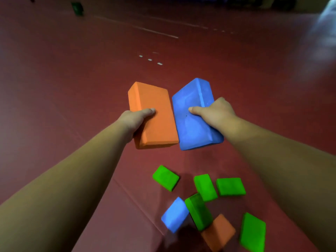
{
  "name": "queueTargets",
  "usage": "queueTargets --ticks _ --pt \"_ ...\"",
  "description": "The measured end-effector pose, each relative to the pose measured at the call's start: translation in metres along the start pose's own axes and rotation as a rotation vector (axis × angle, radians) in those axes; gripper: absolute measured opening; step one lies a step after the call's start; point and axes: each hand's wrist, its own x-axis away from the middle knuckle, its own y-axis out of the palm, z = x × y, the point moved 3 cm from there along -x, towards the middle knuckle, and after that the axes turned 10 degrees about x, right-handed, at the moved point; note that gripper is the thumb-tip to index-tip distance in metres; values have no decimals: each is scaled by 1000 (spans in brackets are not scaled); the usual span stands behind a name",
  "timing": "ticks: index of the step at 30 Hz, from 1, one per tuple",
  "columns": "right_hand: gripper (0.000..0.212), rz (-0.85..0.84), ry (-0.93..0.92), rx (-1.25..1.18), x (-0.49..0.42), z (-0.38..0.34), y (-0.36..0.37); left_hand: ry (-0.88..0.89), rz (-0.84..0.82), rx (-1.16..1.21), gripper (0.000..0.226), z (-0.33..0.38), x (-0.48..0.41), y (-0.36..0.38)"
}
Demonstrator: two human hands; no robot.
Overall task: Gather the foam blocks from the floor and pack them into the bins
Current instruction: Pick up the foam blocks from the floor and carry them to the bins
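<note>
Two bare hands hold foam blocks side by side above the red floor [72, 79]. The left hand [135, 120] grips an orange block [151, 99], thumb on its top face, fingers curled under its left edge, out of sight. The right hand [214, 113] grips a blue block [192, 99], thumb on top, fingers wrapped round its right side. The near corners of the two look close to touching. Seven more lie scattered on the floor nearer the person: five green blocks [165, 177], a second blue block [174, 214] and a second orange block [218, 231].
</note>
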Motion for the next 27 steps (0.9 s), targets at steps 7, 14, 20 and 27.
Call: queueTargets --ticks 7,14,20,27 --pt "99 119 301 -83 74 46 -22 45 -265 -229 64 18 5 34" --pt "100 294 641 -39 203 188 -103 35 -652 -433 75 -27 96 185" --pt "94 459 880 -55 343 325 -198 87 -932 -566 90 -82 243 332" --pt "91 652 1083 -213 532 493 -277 143 -1179 -705 81 -173 462 489"
